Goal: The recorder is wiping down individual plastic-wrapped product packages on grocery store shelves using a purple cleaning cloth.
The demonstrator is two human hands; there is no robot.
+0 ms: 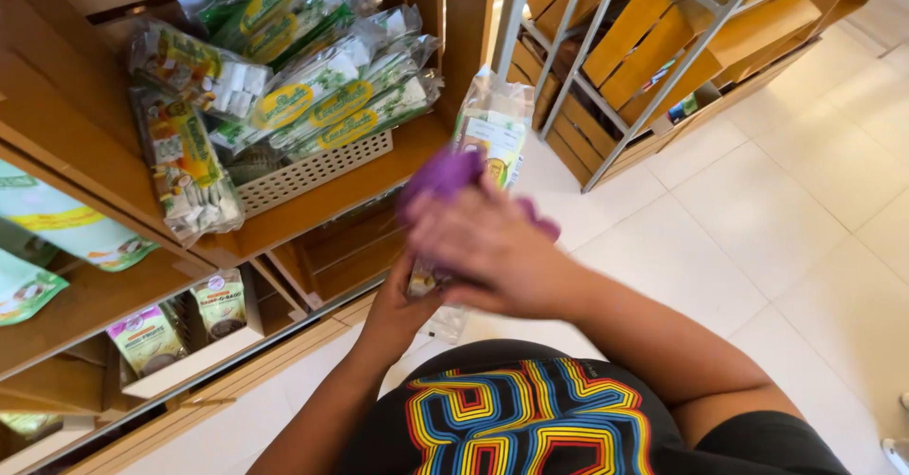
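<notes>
My left hand point(402, 297) grips the lower end of a clear plastic food packet point(492, 125) that stands upright in front of the wooden shelf. My right hand point(492, 248) is closed on a purple cloth point(445, 174) and presses it against the front of the packet; the hand is motion-blurred. The packet's middle is hidden behind my right hand and the cloth.
A white plastic basket point(312, 174) on the wooden shelf point(379, 167) holds several green-labelled packets point(322, 96). More packets lie on lower shelves point(151, 338) at left. A metal rack with wooden crates point(663, 49) stands at upper right. White floor tiles point(786, 219) lie to the right.
</notes>
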